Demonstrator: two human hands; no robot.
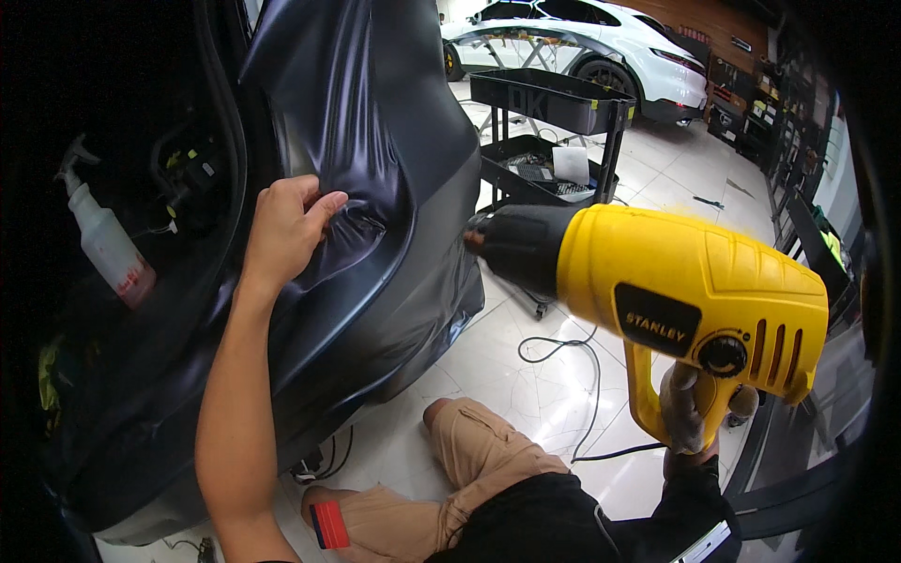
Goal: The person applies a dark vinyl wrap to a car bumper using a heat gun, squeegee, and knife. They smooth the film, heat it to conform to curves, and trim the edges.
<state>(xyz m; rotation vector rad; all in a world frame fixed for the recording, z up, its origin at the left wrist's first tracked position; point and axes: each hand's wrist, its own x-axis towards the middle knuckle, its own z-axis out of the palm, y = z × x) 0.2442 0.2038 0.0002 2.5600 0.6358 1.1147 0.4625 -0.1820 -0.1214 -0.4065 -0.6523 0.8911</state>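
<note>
My bare left hand (289, 225) is closed in a pinch on dark, satin vinyl film (343, 103) that lies over a car's body panel. The film is pulled into folds and creases around my fingers. In a grey glove, my right hand (683, 408) grips the handle of a yellow and black heat gun (694, 281). Its dark nozzle points left toward the film, a short distance off the panel. Whether the gun is blowing, I cannot tell.
A spray bottle (108, 235) with reddish liquid leans inside the car's dark opening. Behind the panel stands a black tool cart (554, 100) with loose items on its lower shelf. A black cable (599, 375) runs over the tiled floor. Farther back is a white car (648, 52).
</note>
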